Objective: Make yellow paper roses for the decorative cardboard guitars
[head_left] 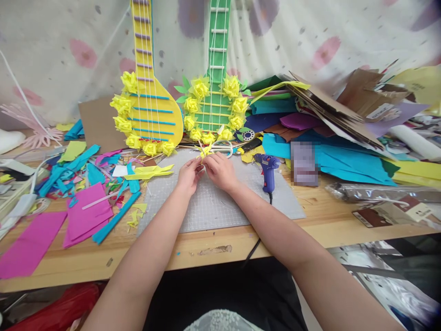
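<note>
Over the grey cutting mat, my left hand and my right hand meet with fingertips pinched together. Between them is a small piece of yellow crepe paper, partly hidden by the fingers, with a thin stick rising beside it. White-handled scissors lie just behind my right hand. To the right, a blue hot glue gun stands on the mat, its black cord running off the table's front edge. Folded yellow crepe strips lie left of my left hand.
A yellow toy lute and a green one, both trimmed with yellow paper flowers, lean against the curtain. Magenta sheets and blue scraps cover the left side. Stacked coloured paper and cardboard fill the right.
</note>
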A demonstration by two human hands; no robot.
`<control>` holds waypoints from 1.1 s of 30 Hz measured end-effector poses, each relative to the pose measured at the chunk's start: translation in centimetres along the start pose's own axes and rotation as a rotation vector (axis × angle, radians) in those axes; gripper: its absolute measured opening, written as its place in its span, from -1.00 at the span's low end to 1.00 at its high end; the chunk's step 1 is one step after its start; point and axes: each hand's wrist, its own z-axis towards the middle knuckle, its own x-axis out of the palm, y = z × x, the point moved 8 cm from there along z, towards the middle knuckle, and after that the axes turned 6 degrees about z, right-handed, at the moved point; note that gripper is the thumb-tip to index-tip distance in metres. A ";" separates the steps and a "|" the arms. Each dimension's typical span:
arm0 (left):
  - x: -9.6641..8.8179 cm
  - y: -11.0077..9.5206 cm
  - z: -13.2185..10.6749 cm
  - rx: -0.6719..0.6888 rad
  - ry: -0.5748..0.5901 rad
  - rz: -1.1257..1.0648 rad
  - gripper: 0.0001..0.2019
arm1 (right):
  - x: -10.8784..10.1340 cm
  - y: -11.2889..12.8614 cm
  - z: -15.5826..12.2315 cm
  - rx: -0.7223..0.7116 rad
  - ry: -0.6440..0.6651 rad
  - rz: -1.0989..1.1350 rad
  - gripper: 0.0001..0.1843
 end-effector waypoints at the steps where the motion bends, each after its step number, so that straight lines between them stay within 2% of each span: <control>1: 0.0 -0.1 0.0 -0.001 0.006 -0.025 -0.90 | -0.3 0.0 -0.1 0.006 -0.030 0.028 -0.87; 3: -0.2 -0.2 0.1 0.006 0.002 -0.058 -0.88 | -1.2 -0.8 -0.3 0.072 -0.153 0.115 -0.90; 5: -0.4 -0.3 0.1 0.012 -0.019 -0.075 -0.87 | -2.2 -2.6 -0.9 0.199 -0.316 0.243 -0.83; 8: -0.5 -0.2 0.1 -0.006 -0.020 -0.097 -0.89 | -2.0 -6.0 -1.8 0.424 -0.446 0.528 -0.77; 11: 0.3 0.3 0.0 -0.100 0.095 -0.150 -0.96 | -0.1 -7.9 -1.9 0.577 -0.380 0.893 -0.71; 14: 1.7 1.2 -0.8 -0.277 0.267 -0.223 -0.91 | 2.0 -7.2 -1.5 0.618 -0.210 1.220 -0.63; 16: 2.4 1.6 -1.5 -0.365 0.350 -0.255 -0.87 | 2.6 -6.2 -1.3 0.617 -0.127 1.335 -0.61; 19: 2.6 1.9 -1.9 -0.419 0.374 -0.257 -0.85 | 2.7 -6.0 -1.2 0.643 -0.127 1.349 -0.65; 23: 2.1 2.1 -1.5 -0.412 0.314 -0.224 -0.87 | 2.1 -6.8 -1.3 0.655 -0.186 1.268 -0.69; 29: 2.1 2.3 -1.3 -0.412 0.328 -0.220 -0.87 | 2.3 -6.4 -1.1 0.597 -0.118 1.284 -0.63; 33: 2.2 2.4 -1.5 -0.436 0.333 -0.226 -0.86 | 2.4 -6.8 -1.3 0.632 -0.163 1.270 -0.62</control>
